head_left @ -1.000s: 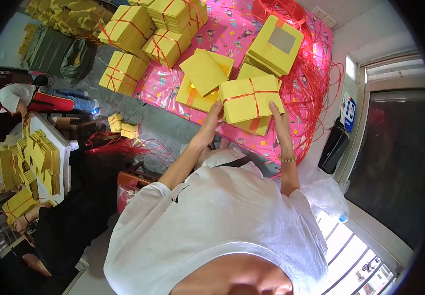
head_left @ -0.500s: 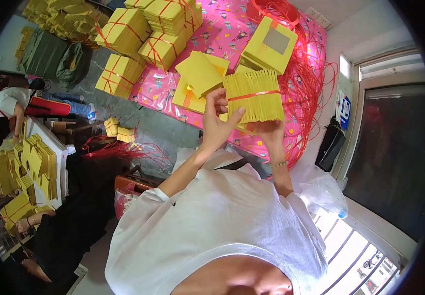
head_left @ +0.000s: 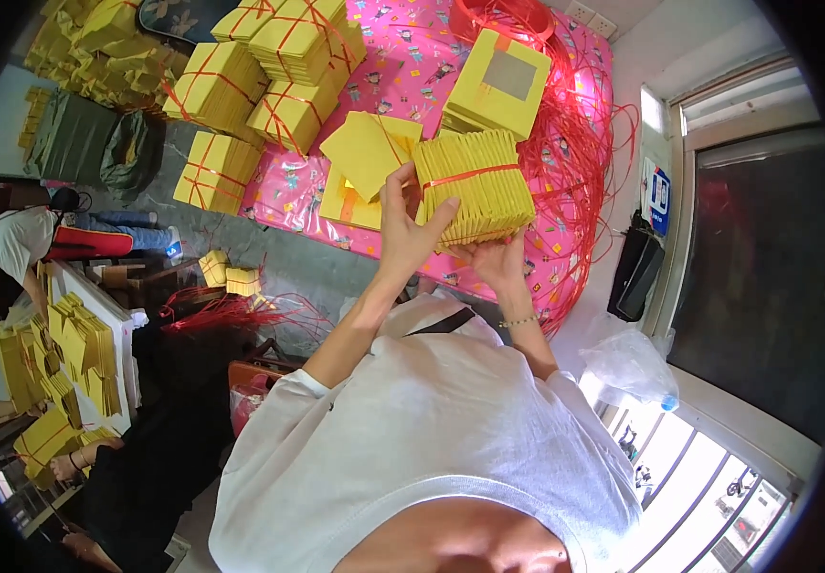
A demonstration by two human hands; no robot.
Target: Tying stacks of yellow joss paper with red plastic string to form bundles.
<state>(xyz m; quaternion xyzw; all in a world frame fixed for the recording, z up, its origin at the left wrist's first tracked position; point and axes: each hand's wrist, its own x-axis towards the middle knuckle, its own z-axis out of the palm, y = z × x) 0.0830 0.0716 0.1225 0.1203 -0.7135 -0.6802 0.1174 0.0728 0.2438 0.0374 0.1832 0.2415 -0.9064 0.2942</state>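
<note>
Over a pink patterned table cover I hold up a bundle of folded yellow paper (head_left: 475,188), its many edges facing up and a red plastic strip around its middle. My left hand (head_left: 405,229) grips the bundle's left side, thumb along the near face and fingers at the far-left corner. From below, my right hand (head_left: 497,263) supports the near right part; its fingertips are partly hidden under the paper. Just beyond my left hand, a loose yellow paper piece (head_left: 363,153) lies tilted on a flat yellow stack (head_left: 348,205).
A yellow stack with a grey square (head_left: 510,76) lies beyond the bundle. Tangled red strips (head_left: 575,181) spill down the pink cover's (head_left: 288,191) right side. Tied yellow bundles (head_left: 298,110) stand at back left. Co-workers handle yellow paper at a white table (head_left: 118,329) on the left.
The bundle has tipped slightly, showing more of its near lower side. My right hand has turned, with more of its palm and fingers visible beneath. The whole view has shifted a little.
</note>
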